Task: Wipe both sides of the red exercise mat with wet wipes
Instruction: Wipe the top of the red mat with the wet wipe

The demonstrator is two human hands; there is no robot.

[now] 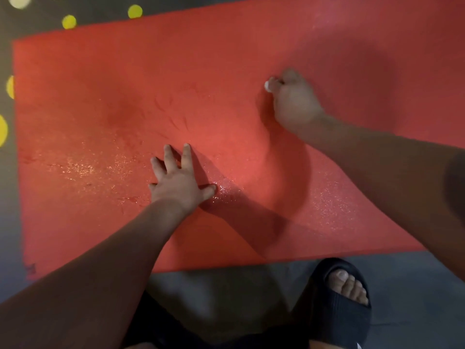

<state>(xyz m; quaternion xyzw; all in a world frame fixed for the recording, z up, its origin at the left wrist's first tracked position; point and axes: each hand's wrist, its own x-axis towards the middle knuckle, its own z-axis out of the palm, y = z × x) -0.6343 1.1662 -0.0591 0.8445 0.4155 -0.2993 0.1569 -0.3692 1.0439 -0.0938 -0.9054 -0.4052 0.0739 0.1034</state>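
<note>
The red exercise mat lies flat on the floor and fills most of the view, with wet shiny patches near its middle and lower right. My left hand rests on the mat near the centre, fingers spread and pressed flat on it. My right hand is farther up and to the right, fingers curled round a small white wet wipe that shows only at the fingertips and touches the mat.
Dark grey floor with yellow dots borders the mat at the left and top. My foot in a black slide sandal stands on the floor just below the mat's near edge.
</note>
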